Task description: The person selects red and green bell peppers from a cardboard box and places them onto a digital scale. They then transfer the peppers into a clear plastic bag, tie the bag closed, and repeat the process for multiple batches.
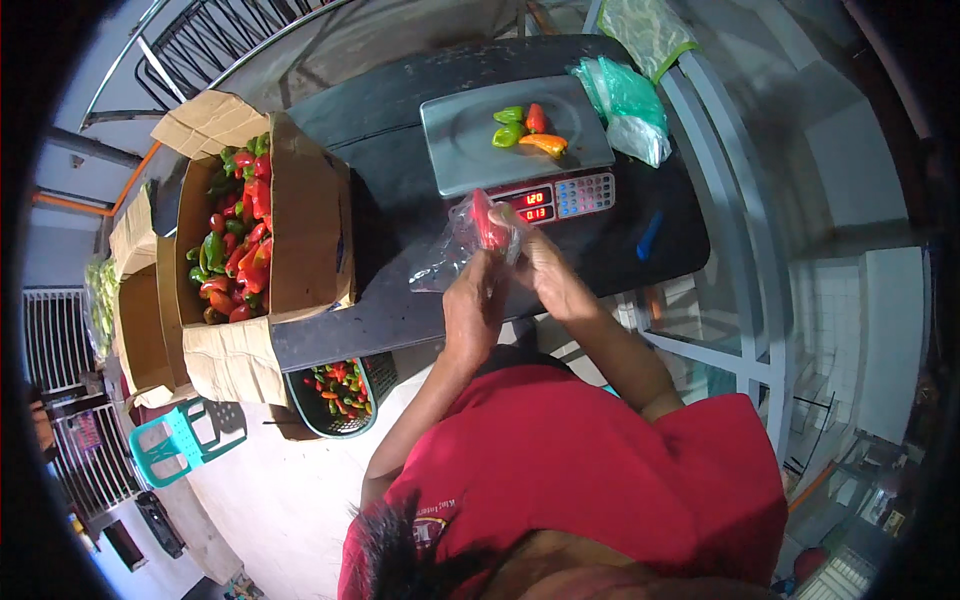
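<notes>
Both my hands are over the near side of the black table, just in front of a digital scale. My left hand [474, 300] grips a clear plastic bag [442, 259] from below. Inside the bag is a red pepper [487, 217]. My right hand [546, 266] holds the bag's right side, its thumb against the plastic near the pepper. On the grey scale pan [465, 142] lie two green peppers [508, 126], one red pepper [535, 118] and one orange pepper [545, 144]. The scale's lit display [535, 198] is partly covered by my fingers.
An open cardboard box [311, 217] of red and green peppers stands left on the table [390, 315]. Plastic bags [626, 109] lie right of the scale, a blue elongated object [649, 236] nearer. Below are a basket [300, 405] of small peppers and a turquoise stool [176, 442].
</notes>
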`<state>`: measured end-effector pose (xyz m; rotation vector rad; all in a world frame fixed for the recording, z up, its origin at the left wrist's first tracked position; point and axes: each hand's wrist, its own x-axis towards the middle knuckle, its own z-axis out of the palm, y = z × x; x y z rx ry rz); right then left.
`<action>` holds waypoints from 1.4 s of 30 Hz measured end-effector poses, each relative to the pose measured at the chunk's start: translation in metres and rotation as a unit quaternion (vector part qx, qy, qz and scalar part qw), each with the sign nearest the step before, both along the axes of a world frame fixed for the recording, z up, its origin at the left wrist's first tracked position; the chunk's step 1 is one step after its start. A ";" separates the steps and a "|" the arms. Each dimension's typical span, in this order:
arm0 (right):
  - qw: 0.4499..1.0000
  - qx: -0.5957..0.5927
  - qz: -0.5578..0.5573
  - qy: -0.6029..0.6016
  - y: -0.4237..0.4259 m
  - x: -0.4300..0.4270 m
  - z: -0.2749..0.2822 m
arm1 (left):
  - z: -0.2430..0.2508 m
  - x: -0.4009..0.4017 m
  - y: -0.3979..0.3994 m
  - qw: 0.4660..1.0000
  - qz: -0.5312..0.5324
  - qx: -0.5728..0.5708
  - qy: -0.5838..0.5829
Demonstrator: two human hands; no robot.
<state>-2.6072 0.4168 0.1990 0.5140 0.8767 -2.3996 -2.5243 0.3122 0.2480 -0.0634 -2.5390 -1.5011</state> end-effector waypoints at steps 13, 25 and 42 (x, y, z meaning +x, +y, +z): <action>0.465 0.581 -0.007 0.669 -0.040 -0.010 -0.047 | 0.026 -0.012 -0.030 0.950 0.095 0.298 0.003; 0.418 0.724 -0.034 0.548 0.064 -0.123 0.009 | 0.043 -0.005 -0.076 0.831 0.168 0.524 -0.085; 0.381 0.709 0.080 0.588 0.062 -0.150 -0.033 | 0.051 0.001 -0.063 0.883 0.180 0.428 -0.077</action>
